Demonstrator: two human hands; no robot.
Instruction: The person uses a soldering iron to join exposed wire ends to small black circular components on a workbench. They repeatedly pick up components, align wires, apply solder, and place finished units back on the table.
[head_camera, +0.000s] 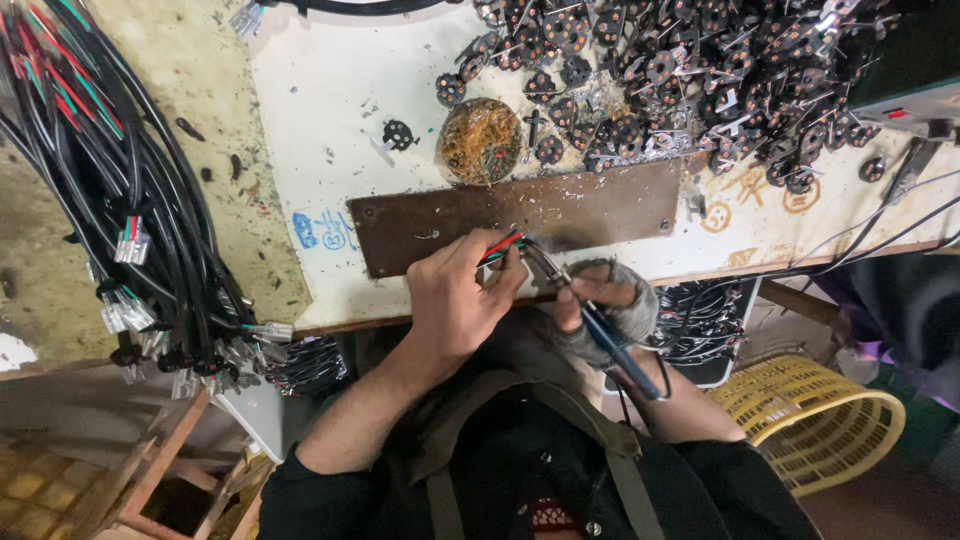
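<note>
My left hand (455, 300) pinches a small bunch of red, green and black wires (503, 246) at the front edge of a brown metal plate (600, 210). In a grey fingerless glove, my right hand (605, 305) grips a soldering iron with a blue handle (620, 350). The iron's metal tip (540, 262) rests against the wire ends held by the left hand. Both hands are close together over the bench's front edge.
A thick bundle of black cables with white plugs (150, 260) hangs at the left. A heap of small black round parts (690, 70) fills the back right. A round tin of brown flux (480, 140) sits behind the plate. A yellow basket (810, 415) stands at the lower right.
</note>
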